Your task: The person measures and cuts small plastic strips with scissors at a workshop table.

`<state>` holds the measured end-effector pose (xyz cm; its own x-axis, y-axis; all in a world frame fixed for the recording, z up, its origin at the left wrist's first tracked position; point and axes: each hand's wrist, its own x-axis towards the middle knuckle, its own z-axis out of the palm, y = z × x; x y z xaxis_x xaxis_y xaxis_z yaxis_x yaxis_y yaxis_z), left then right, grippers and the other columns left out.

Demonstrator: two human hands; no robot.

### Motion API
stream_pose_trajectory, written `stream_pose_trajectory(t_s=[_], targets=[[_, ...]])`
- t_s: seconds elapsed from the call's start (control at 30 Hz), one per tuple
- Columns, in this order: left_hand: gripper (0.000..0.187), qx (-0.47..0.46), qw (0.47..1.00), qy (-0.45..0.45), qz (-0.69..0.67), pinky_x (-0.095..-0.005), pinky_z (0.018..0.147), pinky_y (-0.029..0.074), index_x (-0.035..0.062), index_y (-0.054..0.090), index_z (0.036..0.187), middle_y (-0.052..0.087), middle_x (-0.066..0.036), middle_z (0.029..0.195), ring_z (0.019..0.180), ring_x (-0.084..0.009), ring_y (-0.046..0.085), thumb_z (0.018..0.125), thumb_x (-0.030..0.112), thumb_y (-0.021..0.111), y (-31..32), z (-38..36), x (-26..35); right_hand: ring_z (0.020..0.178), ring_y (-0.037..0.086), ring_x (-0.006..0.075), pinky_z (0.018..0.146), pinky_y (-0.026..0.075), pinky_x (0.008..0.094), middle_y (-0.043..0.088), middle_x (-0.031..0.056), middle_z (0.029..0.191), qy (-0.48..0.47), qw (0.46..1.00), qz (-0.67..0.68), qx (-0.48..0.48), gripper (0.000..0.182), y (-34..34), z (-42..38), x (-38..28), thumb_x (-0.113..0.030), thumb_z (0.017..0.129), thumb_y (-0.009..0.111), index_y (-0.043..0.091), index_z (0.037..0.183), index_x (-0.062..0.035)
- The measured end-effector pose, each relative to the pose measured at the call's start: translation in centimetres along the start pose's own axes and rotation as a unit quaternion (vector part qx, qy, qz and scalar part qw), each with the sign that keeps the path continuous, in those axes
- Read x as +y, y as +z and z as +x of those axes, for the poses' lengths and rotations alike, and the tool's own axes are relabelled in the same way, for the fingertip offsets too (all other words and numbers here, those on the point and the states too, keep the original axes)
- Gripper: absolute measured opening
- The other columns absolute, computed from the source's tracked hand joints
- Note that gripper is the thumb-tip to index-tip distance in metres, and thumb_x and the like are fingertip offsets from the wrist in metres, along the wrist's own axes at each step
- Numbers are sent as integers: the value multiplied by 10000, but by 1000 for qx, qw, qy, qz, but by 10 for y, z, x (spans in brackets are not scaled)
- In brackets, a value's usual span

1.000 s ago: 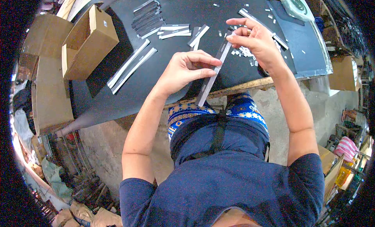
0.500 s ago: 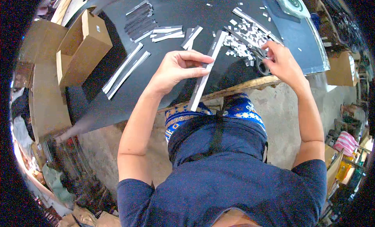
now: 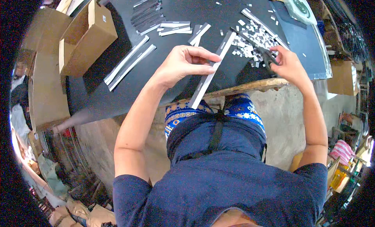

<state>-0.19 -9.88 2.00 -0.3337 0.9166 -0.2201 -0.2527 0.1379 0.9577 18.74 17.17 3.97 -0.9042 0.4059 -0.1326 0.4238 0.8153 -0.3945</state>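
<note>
My left hand [image 3: 187,65] pinches a long black-and-white strip [image 3: 203,87] near its middle; the strip slants over the table's front edge. In my right hand [image 3: 287,63] are dark scissors [image 3: 269,57], held by the handles, their blades pointing up and left across a pile of small white cut pieces [image 3: 246,50]. The upper end of the strip lies close to the blade tips; whether they touch I cannot tell. Shorter strips [image 3: 175,24] rest beyond my left hand, and two bundles of long strips [image 3: 127,63] lie farther left.
An open cardboard box [image 3: 93,43] stands at the left of the dark table [image 3: 156,80]. Many dark strips [image 3: 146,16] are laid in rows at the back. At the right back sits a clear plastic package [image 3: 299,8]. The table's wooden edge [image 3: 254,86] runs before my body.
My right hand has lifted the scissors a little up and to the right, and the blades now reach toward the strip's upper end. The whole view has shifted slightly.
</note>
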Motion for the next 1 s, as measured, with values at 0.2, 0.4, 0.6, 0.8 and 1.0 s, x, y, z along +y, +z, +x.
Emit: stream_pose_trajectory(t_s=[0.2, 0.4, 0.6, 0.8, 1.0], targets=[[285, 2, 1000, 8, -2, -244, 806, 505, -16, 697, 1031, 669, -58, 993, 866, -121, 632, 756, 39, 746, -6, -3, -6, 700, 577, 84, 631, 474, 220, 615, 20, 854, 74, 941, 320, -77, 474, -30, -17, 8, -53, 768, 636, 572, 1238, -45], [305, -10, 999, 31, -1, -214, 762, 514, 14, 700, 1060, 700, -62, 912, 795, -90, 644, 760, 48, 747, -14, -2, -18, 661, 624, 119, 524, 511, 265, 608, 42, 822, 78, 864, 456, -197, 564, -25, -62, 6, -25, 715, 734, 520, 1236, -10], [286, -13, 1000, 4, -2, -248, 820, 506, -8, 702, 1027, 662, -60, 1018, 905, -127, 625, 750, 43, 749, -14, -5, -16, 584, 618, 98, 458, 510, 252, 598, 25, 764, 62, 820, 468, -322, 575, 3, -89, -26, -22, 668, 826, 542, 1167, 17], [308, -17, 999, 41, -9, -213, 762, 514, 10, 700, 1056, 704, -66, 893, 793, -90, 647, 753, 44, 751, -10, -7, -14, 513, 598, 104, 412, 478, 241, 586, 19, 695, 106, 795, 515, -304, 535, 13, -90, -30, -87, 712, 812, 539, 1156, 32], [305, -22, 999, 31, 1, -209, 766, 510, 8, 701, 1053, 705, -69, 892, 793, -90, 647, 754, 46, 748, -7, -8, -11, 493, 591, 103, 396, 461, 239, 583, 22, 679, 94, 807, 494, -310, 519, 12, -83, -36, -98, 722, 807, 545, 1149, 37]])
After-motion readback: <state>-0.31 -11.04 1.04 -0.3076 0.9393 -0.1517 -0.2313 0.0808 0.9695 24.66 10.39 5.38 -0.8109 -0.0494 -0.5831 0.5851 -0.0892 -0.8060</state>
